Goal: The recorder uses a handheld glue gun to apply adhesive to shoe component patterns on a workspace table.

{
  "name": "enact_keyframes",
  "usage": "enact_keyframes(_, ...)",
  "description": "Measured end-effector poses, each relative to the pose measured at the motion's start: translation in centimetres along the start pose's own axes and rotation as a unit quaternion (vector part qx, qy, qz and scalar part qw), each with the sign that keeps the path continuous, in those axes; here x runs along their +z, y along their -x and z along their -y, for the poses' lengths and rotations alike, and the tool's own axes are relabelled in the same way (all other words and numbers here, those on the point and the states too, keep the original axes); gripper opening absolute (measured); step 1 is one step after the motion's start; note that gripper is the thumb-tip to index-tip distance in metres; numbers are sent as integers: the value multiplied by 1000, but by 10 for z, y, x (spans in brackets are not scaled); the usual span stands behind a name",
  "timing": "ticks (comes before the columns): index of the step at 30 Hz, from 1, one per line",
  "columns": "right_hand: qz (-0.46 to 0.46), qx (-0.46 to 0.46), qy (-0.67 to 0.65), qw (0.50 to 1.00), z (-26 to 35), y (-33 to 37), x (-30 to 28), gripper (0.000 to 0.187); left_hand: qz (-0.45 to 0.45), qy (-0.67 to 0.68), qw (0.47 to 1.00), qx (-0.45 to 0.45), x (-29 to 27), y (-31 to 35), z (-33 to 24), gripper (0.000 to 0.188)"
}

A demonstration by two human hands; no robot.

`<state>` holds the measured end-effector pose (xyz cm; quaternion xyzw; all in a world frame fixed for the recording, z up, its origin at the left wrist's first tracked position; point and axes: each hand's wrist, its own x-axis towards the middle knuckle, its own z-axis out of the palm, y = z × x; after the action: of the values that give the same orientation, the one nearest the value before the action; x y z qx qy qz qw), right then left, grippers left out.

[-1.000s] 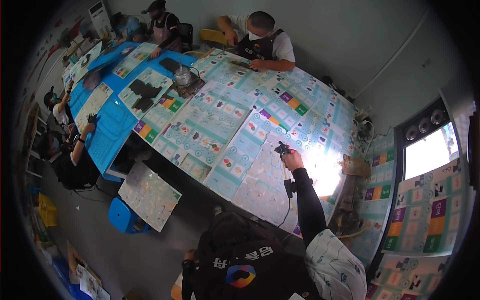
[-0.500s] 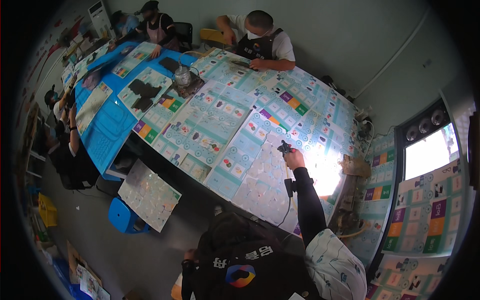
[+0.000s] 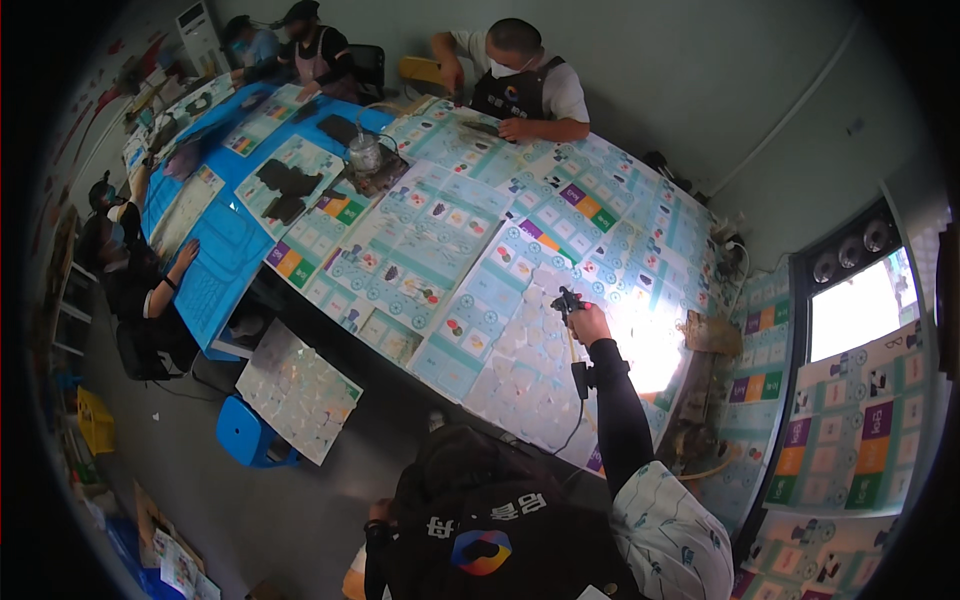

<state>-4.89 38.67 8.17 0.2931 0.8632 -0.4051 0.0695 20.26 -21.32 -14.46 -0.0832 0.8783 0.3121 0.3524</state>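
1. Over the pale sheet [image 3: 520, 370] at the table's near edge, the right hand [image 3: 590, 322] is closed around a small dark corded tool [image 3: 568, 301].
2. It looks light, rigid, best gripped by its body.
3. Left hand [image 3: 378, 512]: its grip cannot be told.
4. Printed sheets cover the long table [image 3: 460, 250]; 4 people work along it.

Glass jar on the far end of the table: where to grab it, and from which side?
Grip the glass jar around its rounded body, just below the neck, coming in from the side with fingers wrapping the wall. It stands upright on a dark mat, so a level approach suits it. Its top looks narrower, and whether it has a lid is too small to tell.
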Motion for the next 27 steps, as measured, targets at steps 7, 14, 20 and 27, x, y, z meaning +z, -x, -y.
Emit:
enact_keyframes(7, -83, 23, -65, 994, 2, -18, -3, 19, -6, -6, 1000, -11, 10, -6, 19, 27)
enact_keyframes(14, -63, 20, -55, 996, 2, -25, -5, 20, -20, -23, 999, 21, 6, 3, 5, 24)
enact_keyframes(20, -56, -2, -47, 997, 4, -25, -2, 18, -28, -12, 1000, -3, 12, 2, 8, 25)
enact_keyframes(27, -150, -47, -15, 988, -14, -41, 6, 19, -24, -35, 999, 11, 5, 10, -5, 22)
